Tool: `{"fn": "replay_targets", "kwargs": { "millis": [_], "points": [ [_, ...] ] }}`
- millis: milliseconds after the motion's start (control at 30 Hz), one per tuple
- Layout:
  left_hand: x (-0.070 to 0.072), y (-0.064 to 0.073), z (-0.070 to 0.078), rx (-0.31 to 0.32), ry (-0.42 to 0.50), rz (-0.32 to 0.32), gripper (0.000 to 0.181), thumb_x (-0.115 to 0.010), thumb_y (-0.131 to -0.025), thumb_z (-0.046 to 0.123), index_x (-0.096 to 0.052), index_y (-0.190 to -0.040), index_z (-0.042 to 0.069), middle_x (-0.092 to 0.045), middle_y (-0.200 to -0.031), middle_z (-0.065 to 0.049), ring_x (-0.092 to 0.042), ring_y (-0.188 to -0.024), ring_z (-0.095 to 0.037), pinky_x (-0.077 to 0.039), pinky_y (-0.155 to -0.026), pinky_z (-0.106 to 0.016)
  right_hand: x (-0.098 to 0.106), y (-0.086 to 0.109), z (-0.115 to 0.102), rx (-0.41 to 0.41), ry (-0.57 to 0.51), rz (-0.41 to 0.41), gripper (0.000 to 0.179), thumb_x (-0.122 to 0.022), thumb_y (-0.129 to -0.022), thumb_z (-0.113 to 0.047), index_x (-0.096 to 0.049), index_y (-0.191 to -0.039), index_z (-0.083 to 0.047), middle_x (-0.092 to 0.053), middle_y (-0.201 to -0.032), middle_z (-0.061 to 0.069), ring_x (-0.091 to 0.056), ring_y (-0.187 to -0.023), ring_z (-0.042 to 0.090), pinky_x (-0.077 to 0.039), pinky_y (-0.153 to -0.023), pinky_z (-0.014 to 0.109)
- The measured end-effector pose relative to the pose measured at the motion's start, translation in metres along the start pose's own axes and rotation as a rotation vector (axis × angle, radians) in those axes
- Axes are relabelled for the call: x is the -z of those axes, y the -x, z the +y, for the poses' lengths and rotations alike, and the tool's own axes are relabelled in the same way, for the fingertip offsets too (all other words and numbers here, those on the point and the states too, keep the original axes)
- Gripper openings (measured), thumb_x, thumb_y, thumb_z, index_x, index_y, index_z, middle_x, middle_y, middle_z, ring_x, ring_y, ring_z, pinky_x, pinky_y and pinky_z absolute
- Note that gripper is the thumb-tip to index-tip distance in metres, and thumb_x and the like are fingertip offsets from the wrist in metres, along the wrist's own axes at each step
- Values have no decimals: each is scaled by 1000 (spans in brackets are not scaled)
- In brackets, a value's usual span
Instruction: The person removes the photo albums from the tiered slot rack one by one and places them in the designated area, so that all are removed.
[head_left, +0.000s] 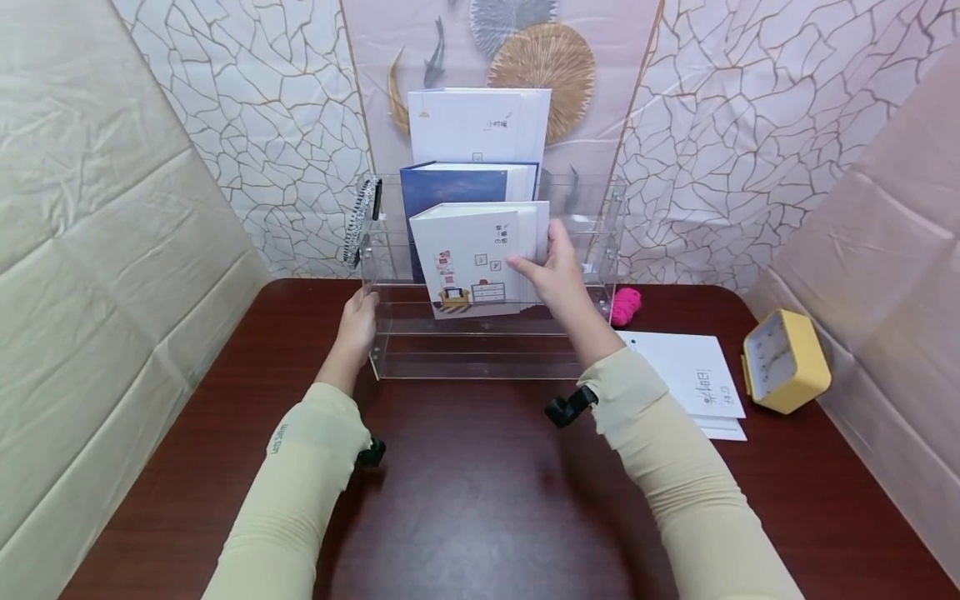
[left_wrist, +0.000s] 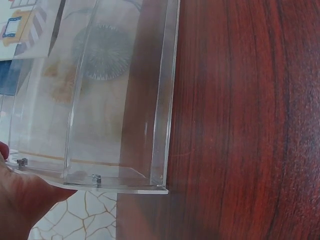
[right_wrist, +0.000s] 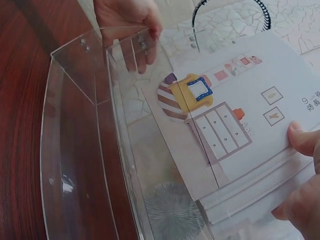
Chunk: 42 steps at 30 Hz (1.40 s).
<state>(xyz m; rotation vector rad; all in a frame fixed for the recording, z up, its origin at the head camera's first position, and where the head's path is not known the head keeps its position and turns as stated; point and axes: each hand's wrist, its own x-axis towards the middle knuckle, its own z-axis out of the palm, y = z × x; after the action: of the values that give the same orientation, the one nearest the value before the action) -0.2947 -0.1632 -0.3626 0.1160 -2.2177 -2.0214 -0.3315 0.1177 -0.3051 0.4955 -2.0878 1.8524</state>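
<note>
A clear acrylic tiered book rack (head_left: 487, 367) stands at the back of the table. My right hand (head_left: 558, 271) pinches the right edge of a white book (head_left: 480, 258), thumb on its cover, which shows a drawn armchair and chest of drawers. This book leans back slightly within the front part of the rack. Behind it stand a blue book (head_left: 457, 185) and, higher up, another white book (head_left: 472, 125). My left hand (head_left: 357, 321) grips the rack's left side; in the right wrist view its fingers (right_wrist: 131, 60) show through the clear panel.
A patterned spiral-bound notebook (head_left: 362, 221) is at the rack's left side. To the right are a pink yarn-like bundle (head_left: 626, 306), white books or booklets (head_left: 686, 375) lying flat and a yellow clock (head_left: 787, 362). Fabric-covered walls (head_left: 82, 208) enclose the table.
</note>
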Motion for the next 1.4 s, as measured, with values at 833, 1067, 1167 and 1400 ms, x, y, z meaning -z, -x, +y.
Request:
{"fn": "replay_targets", "kwargs": {
  "millis": [833,1067,1167,1400],
  "points": [
    [-2,-11,-20,4,16,7,51,-31,-100,13,-21,-145,-8,-27,-148,-22,-22,-136,-27,-17,-112,-34,28,12,-19,63,-59,59,42,-69,-79,8,-44,-112,-2,-62,-109,16,-59,-101,25,-50,-87,37],
    [-3,-6,-12,-7,-2,16,50,-30,-99,12,-24,-143,-10,-29,-146,-24,-24,-135,-29,-19,-112,-36,38,16,-24,67,-70,93,40,-68,-81,5,-44,-112,-5,-62,-110,16,-60,-101,25,-51,-85,36],
    [-1,-16,-26,-26,-9,28,50,-31,-99,14,-26,-143,-8,-32,-145,-23,-26,-135,-28,-20,-111,-35,42,19,-24,59,-57,106,41,-68,-82,4,-43,-113,-5,-61,-111,15,-60,-102,25,-51,-85,36],
    [0,-17,-26,-13,-7,21,51,-32,-100,15,-24,-145,-7,-31,-146,-22,-26,-135,-27,-20,-111,-35,52,26,-29,66,-170,137,39,-65,-82,9,-45,-112,-6,-60,-112,16,-60,-102,27,-51,-85,38]
  ]
}}
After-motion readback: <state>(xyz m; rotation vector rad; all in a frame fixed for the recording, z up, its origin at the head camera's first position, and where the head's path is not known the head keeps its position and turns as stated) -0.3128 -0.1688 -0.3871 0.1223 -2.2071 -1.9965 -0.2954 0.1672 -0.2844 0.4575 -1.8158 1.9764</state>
